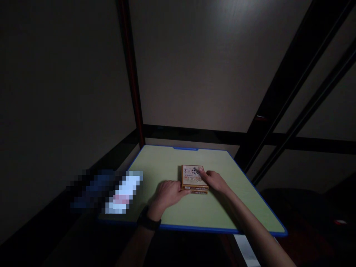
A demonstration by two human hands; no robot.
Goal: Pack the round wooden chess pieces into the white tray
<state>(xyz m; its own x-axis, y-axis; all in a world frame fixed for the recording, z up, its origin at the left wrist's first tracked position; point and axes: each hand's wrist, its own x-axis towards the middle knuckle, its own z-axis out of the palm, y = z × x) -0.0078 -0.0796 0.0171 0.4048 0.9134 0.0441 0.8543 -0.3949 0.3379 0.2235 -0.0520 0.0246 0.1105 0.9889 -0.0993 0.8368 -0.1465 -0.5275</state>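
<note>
A flat, squarish box (193,176) with an orange-brown border is held between my hands over the middle of the table. Dark brush-like characters and small lettering cover its pale top, and its front side shows two layers. My left hand (169,193) grips the lower left edge, some of its fingers hidden by the box. On the right side, my right hand (217,180) is closed round the edge with its thumb on the top face. Whether the box touches the table cannot be made out. A dark band is on my left wrist.
The pale green tabletop (219,213) has a blue rim. At its left lies a pixelated bright shape (125,193), with a darker pixelated patch beside it. Panelled walls (191,74) stand behind, and dark slanting beams rise at the right.
</note>
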